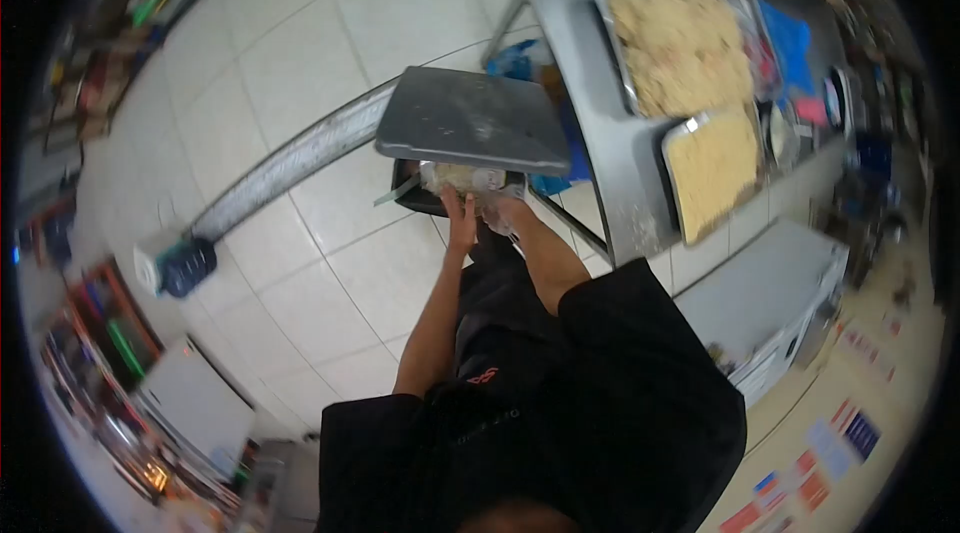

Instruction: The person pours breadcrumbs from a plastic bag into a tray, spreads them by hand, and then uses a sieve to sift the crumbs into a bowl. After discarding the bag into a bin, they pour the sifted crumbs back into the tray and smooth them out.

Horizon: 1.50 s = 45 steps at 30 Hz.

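Note:
A dark bin (407, 191) stands on the floor in front of me, its grey lid (470, 118) tipped up over the opening. Crumpled clear plastic and pale contents show at its mouth. My left hand (460, 221) reaches to the near rim with fingers stretched out, touching or very near the plastic. Beside it, my right hand (508, 213) is closed around a piece of clear plastic (497, 219), partly see-through and blurred. The fingertips of the right hand are hidden by the plastic and the lid.
To the right is a steel table (625, 203) bearing a large tray of lumpy yellowish food (685, 48) and a smaller tray of flat yellowish food (715, 168). A white chest (765, 283) stands behind it. A floor drain strip (295, 163) runs leftward to a blue water bottle (188, 266).

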Motion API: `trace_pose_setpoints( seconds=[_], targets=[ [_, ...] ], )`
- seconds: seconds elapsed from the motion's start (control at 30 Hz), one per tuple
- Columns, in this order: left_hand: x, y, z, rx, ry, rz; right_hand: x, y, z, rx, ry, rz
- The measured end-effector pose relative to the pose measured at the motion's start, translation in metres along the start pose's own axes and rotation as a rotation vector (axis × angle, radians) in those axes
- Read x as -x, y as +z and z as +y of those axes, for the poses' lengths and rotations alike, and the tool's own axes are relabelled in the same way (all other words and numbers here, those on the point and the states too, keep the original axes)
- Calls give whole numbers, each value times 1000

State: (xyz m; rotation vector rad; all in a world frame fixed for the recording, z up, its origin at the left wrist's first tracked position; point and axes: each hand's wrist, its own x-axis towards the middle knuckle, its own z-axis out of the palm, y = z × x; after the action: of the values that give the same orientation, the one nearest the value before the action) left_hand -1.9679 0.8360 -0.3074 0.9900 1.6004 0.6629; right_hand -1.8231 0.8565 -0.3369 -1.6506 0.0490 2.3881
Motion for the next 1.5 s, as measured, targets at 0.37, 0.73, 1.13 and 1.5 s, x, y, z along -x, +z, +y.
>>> trace_pose_setpoints(
  seconds=[0.37,0.73,1.13,1.5],
  targets=[
    [120,-72,-32,714,-130,244,59,-18,87,567,-470,71],
    [261,-23,-29,402,-43,-204,373,-135,202,94,-764,5],
    [183,256,190,132,61,-753,474,-397,172,-750,-1254,587],
    [160,369,200,442,-98,-40,512,-725,-34,-370,-1485,1482]
  ],
)
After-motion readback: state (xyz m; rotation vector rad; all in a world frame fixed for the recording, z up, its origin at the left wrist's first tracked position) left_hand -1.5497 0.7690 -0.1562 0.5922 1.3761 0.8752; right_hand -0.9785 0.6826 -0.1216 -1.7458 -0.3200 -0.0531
